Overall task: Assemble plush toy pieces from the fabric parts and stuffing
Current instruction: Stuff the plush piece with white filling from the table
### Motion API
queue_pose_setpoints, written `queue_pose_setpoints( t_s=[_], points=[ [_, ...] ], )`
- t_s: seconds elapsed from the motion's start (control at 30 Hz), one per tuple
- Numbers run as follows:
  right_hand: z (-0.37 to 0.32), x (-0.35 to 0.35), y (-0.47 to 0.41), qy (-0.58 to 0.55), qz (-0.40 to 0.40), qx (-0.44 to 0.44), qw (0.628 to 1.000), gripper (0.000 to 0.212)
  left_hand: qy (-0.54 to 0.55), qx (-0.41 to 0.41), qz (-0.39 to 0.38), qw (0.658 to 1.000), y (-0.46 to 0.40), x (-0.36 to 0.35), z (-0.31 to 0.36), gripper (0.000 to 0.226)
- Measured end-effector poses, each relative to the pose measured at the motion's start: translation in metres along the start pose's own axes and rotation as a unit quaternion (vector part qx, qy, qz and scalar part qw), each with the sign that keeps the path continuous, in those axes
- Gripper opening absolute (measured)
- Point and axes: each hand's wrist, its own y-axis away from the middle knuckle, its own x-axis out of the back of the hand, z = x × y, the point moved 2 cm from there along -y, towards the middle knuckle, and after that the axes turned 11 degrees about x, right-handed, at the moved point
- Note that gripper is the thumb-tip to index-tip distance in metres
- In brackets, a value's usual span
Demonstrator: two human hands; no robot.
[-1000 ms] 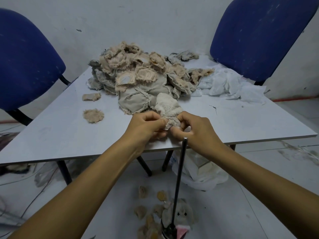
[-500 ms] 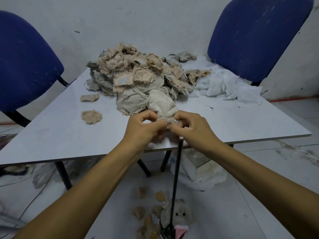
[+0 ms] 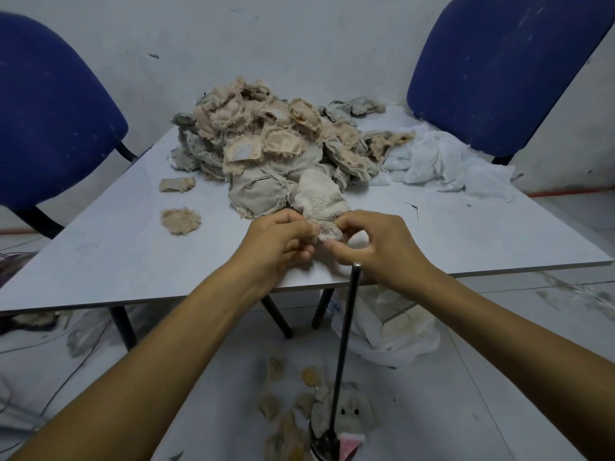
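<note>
Both hands meet over the table's near edge, working one cream fleece piece. The left hand has its fingers curled, pinching the piece's lower, open end against the thumb. The right hand now pinches the same end between thumb and forefinger, and its other fingers have lifted into an open ring, where half a second ago they were folded tight against the left hand. The hands have also drawn slightly apart, so more of the frayed mouth of the piece shows between them. I judge this to be the opening being spread or turned, ready either for stuffing or for working over the black rod that stands upright just below the right thumb; which of the two I cannot tell.

The piece's far end rests against the heap of tan and grey fabric parts at the middle of the table. White stuffing lies toward the far right corner, and two loose tan pieces sit near the left edge. Below, on the floor, lie a finished plush toy and scattered scraps.

No brand, label or readable writing shows anywhere.
</note>
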Motion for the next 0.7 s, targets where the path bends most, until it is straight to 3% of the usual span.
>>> queue_pose_setpoints(
  t_s=[0.13, 0.27, 0.47, 0.53, 0.7],
  points=[
    [-0.008, 0.002, -0.001, 0.024, 0.034, 0.066, 0.997, 0.018, 0.047, -0.024, -0.061, 0.997, 0.010, 0.005, 0.001, 0.021],
    [-0.015, 0.001, 0.003, 0.028, 0.061, 0.070, 0.995, 0.018, 0.024, -0.079, -0.056, 0.995, 0.022, 0.004, -0.006, 0.014],
    [-0.023, -0.008, 0.007, -0.035, 0.091, -0.031, 0.995, 0.017, -0.072, -0.158, 0.058, 0.983, 0.035, -0.002, -0.005, 0.026],
    [-0.020, -0.009, 0.008, -0.052, 0.086, -0.063, 0.993, 0.019, -0.123, -0.178, 0.092, 0.972, 0.039, -0.003, -0.004, 0.021],
    [-0.013, -0.013, 0.015, -0.061, 0.091, -0.127, 0.986, 0.019, -0.193, -0.186, 0.086, 0.959, 0.039, 0.000, -0.005, 0.009]
  ],
)
